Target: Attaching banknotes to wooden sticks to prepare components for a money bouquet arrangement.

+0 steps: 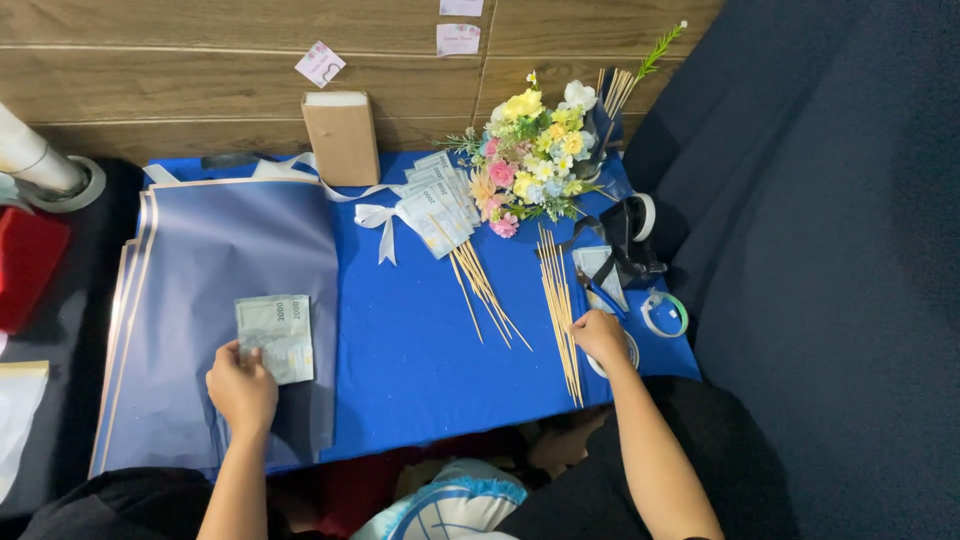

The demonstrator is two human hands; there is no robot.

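The blue-covered surface [420,340] fills the middle of the frame, wood-panelled wall along the top, dark fabric at right. Grey-blue wrapping sheets with pale edging [210,260] cover the left-centre of it, several stacked and slightly fanned. Artificial flower bunch [528,150], yellow, pink and white, lies upper centre-right. A brown paper-wrapped box [342,137] stands upright at upper centre against the wall. My left hand [241,385], lower left, rests on the sheets, fingers curled, thumb pinching the lower edge of a small stack of grey-green banknotes [276,335] that lies flat on the sheets. My right hand [600,335], right of centre, is palm down, fingers together, touching the row of thin wooden skewers [560,310]; whether it actually grips one I cannot tell. A second loose group of skewers [485,295] lies just left of that row. More folded banknotes [440,200] are fanned beside the flowers, a white ribbon bow [375,220] touching them. Tape rolls [664,312] sit at the right edge.
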